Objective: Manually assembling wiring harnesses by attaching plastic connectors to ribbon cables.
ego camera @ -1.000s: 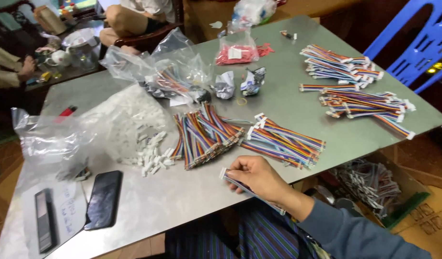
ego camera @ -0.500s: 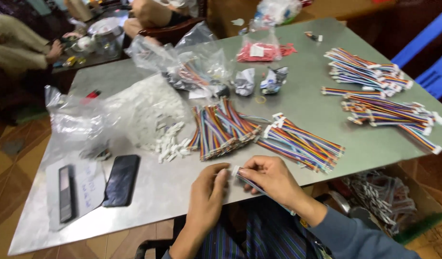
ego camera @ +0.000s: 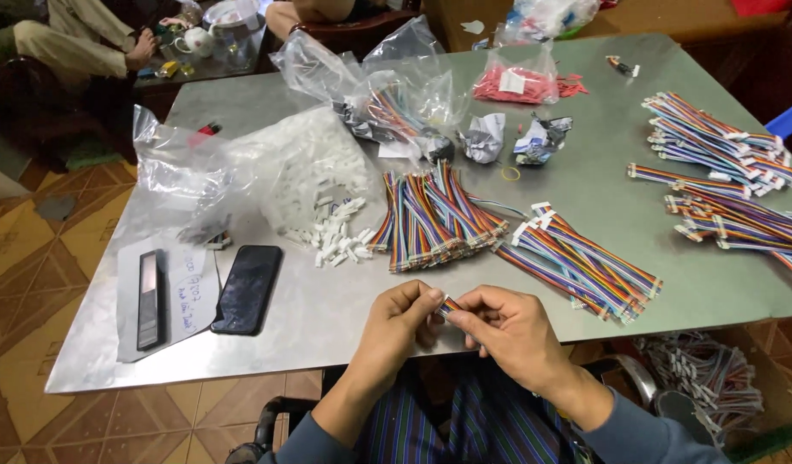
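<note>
My left hand [ego camera: 399, 324] and my right hand [ego camera: 505, 331] meet over the near table edge, both pinching the end of one multicoloured ribbon cable [ego camera: 448, 307]. Most of that cable is hidden under my right hand. Just beyond my hands lie two bundles of the same rainbow cables, one fanned out [ego camera: 430, 219] and one laid slanted [ego camera: 585, 262]. A heap of small white plastic connectors [ego camera: 340, 236] spills from a clear bag [ego camera: 301, 172] to the left of them.
A black phone [ego camera: 247, 288] and a dark slim device [ego camera: 150, 298] on paper lie near left on the grey table [ego camera: 319, 331]. More cable bundles [ego camera: 722, 185] sit at the right. Bags, crumpled foil and red parts stand at the back. People sit beyond the far left corner.
My left hand has come up from below the table and joined the right hand on the cable end. The view has shifted toward the left and down.
</note>
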